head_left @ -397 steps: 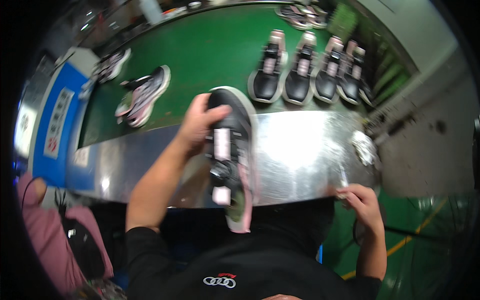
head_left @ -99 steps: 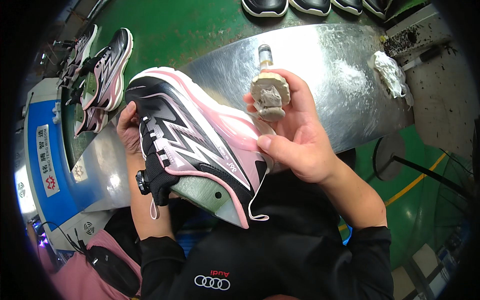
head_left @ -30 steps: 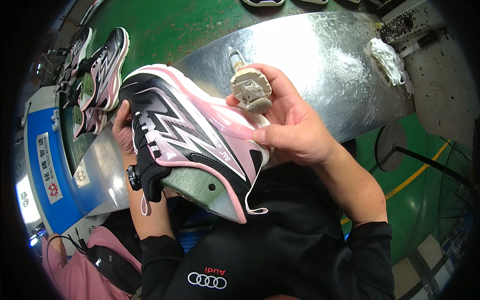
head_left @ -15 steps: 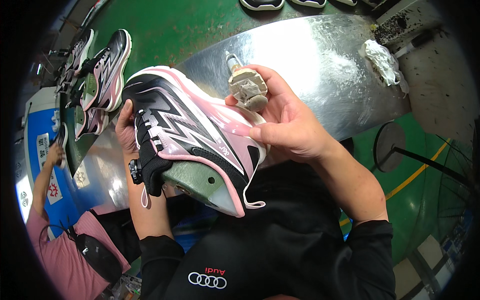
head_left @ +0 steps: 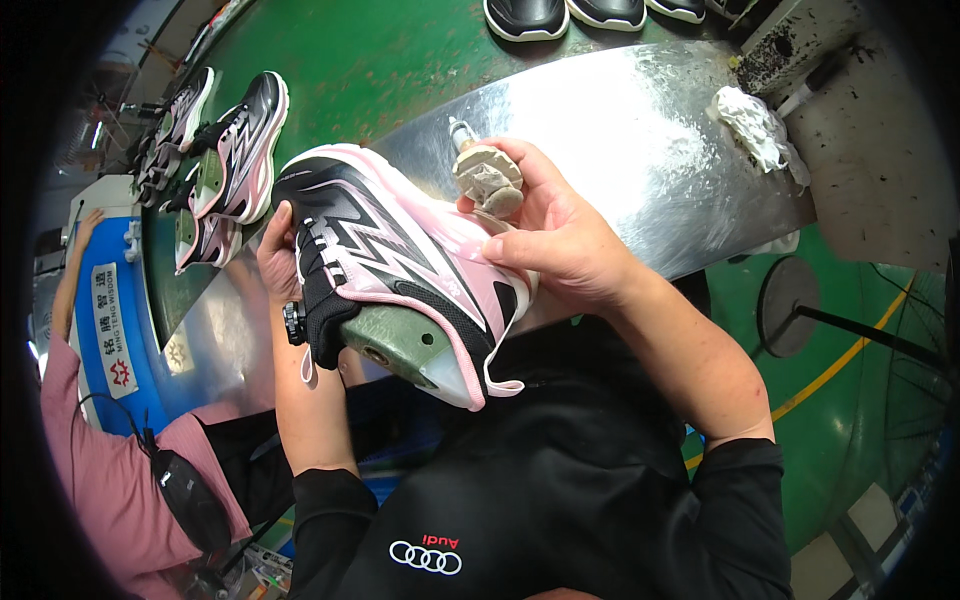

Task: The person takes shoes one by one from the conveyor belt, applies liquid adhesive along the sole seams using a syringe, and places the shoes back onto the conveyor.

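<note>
A black, white and pink sneaker (head_left: pixel 400 240) is held tilted in front of me over the metal bench. A green shoe last (head_left: pixel 400 340) fills its opening, and a dial sits on the tongue side. My left hand (head_left: pixel 279 258) grips the shoe near the toe and lace side, most of its fingers hidden beneath. My right hand (head_left: pixel 560 235) has its thumb on the pink sole edge near the heel. Between that hand's fingers is a small tool (head_left: pixel 487 178) with a clear pointed tip and a lumpy beige, wrapped-looking body; its exact kind is unclear.
Several similar sneakers (head_left: pixel 245 150) stand at the left, with black shoes (head_left: pixel 607 12) at the far edge. A crumpled white cloth (head_left: pixel 752 125) lies on the metal bench (head_left: pixel 620 190). Lower left is a co-worker in a pink top (head_left: pixel 110 470); a round dark disc (head_left: pixel 790 305) stands right.
The scene has shifted slightly in view; both hands keep their holds on the sneaker and the tool. The co-worker's hand has moved away from a shoe, up along the blue machine.
</note>
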Demonstrator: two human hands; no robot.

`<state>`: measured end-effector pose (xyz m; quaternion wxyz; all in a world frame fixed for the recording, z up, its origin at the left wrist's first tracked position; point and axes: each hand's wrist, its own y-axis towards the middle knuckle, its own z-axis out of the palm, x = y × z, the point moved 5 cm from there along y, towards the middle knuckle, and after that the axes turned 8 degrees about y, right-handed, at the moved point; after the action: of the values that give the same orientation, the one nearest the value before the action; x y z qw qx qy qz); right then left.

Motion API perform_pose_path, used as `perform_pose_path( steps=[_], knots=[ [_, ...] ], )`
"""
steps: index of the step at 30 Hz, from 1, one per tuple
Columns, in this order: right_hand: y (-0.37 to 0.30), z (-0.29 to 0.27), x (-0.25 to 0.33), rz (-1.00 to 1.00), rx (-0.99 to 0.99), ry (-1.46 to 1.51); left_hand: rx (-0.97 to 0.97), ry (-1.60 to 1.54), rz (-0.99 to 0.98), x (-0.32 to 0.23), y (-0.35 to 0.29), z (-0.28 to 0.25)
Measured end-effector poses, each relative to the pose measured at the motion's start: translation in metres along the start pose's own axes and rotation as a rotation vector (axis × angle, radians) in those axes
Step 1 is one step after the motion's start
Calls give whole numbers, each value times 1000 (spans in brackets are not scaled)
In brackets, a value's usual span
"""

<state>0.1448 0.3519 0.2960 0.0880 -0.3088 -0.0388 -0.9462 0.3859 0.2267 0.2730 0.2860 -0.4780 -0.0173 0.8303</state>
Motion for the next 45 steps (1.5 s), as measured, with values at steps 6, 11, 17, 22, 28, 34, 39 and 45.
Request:
perform_pose_path(
  steps=[6,11,17,22,28,34,39,45],
  knots=[
    [1,4,-3,2,0,-20,-135,31,59,-2,-8,5],
    [2,2,-2,-3,-11,-3,-34,0,41,1,-8,22],
    [3,7,2,22,5,-19,-67,-28,23,-4,-6,7],
    [-22,-13,23,-110,-34,102,44,-64,-4,-2,-1,5],
    [-58,-12,59,-257,-121,-221,-41,165,49,-23,-29,-29],
    [-96,-43,95,-406,-287,-907,-121,468,28,-13,-110,-15],
    [-84,-30,107,-659,-231,-1350,-33,213,-219,43,-178,46],
    [-84,-28,103,-619,-226,-1498,10,64,-77,53,-132,75]
  ],
)
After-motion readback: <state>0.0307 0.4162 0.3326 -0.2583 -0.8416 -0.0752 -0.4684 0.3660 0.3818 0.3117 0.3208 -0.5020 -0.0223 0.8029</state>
